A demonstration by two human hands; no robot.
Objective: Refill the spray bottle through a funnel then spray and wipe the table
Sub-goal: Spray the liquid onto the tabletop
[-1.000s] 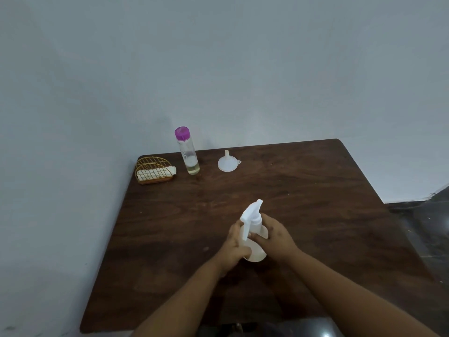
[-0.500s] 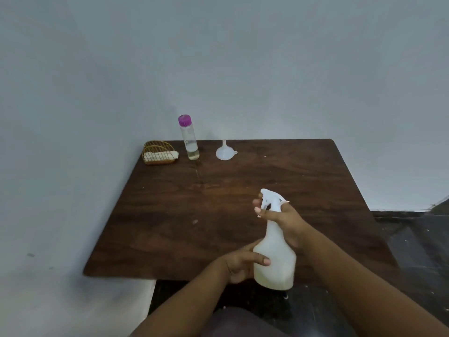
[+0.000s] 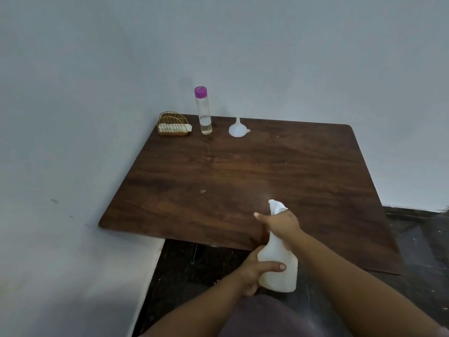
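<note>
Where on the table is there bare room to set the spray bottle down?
Bare wood across the table middle and whole right side, from the funnel to the near edge. Crowded only at the far-left corner: wire basket, purple-capped bottle, funnel.

Items shown, by count. One white spray bottle point(image 3: 278, 266), lower centre of the frame. Two hands: the right hand point(image 3: 281, 223) at the sprayer head and the left hand point(image 3: 254, 273) at the bottle's body. One clear bottle with a purple cap point(image 3: 203, 110), upper centre. One white funnel point(image 3: 237, 128), just right of it. One wire basket point(image 3: 173, 124), to its left. One wooden table point(image 3: 243, 171), centre of the frame.
</note>
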